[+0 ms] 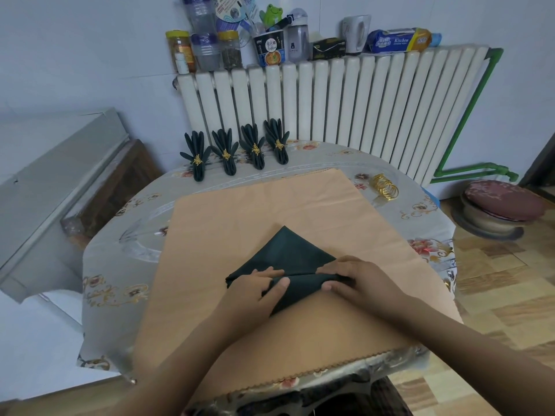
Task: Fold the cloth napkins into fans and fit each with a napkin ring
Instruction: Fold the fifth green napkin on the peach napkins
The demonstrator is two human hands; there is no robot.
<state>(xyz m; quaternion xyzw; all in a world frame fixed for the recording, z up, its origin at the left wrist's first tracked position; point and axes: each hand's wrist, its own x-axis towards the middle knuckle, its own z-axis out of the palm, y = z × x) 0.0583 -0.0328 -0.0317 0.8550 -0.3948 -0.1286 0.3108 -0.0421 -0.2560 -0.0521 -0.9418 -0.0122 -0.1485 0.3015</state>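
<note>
Both hands pinch a pleat in the dark green napkin (285, 256).
The left hand (255, 291) and right hand (357, 277) grip its near fold between thumb and fingers; its point aims away, lying on the orange cloth (240, 211) covering the bench (120, 265).

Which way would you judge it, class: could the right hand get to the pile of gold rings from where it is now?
Probably yes. The gold rings lie uncovered on the table's far right, with only bare peach cloth between, but the right hand must first release the dark napkin.
</note>
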